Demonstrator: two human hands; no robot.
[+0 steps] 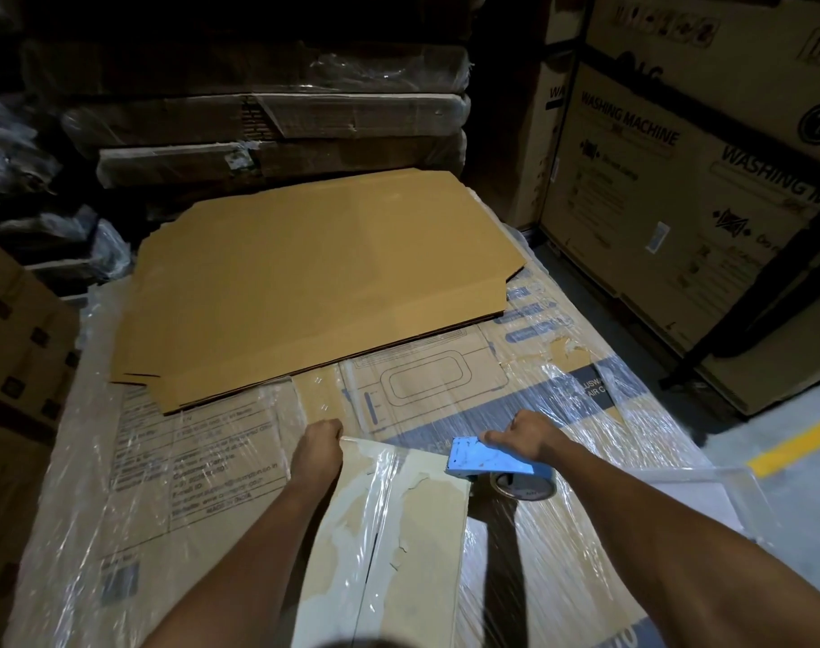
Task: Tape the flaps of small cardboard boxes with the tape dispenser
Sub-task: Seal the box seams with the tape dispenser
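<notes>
Gripping torn, taped box [389, 530] edge, left hand [321, 441]; right hand [522, 437] clasping blue dispenser [487, 458].

Both my forearms come up from the bottom edge, bare the whole way, no sleeves or cuffs showing anywhere. My left hand [321, 441] wears no glove, no ring I can make out, wrist free of any watch or band. My right hand [522, 434] likewise, bare fingers [494, 437], bare wrist, nothing strapped on, light too dim for finer detail
</notes>
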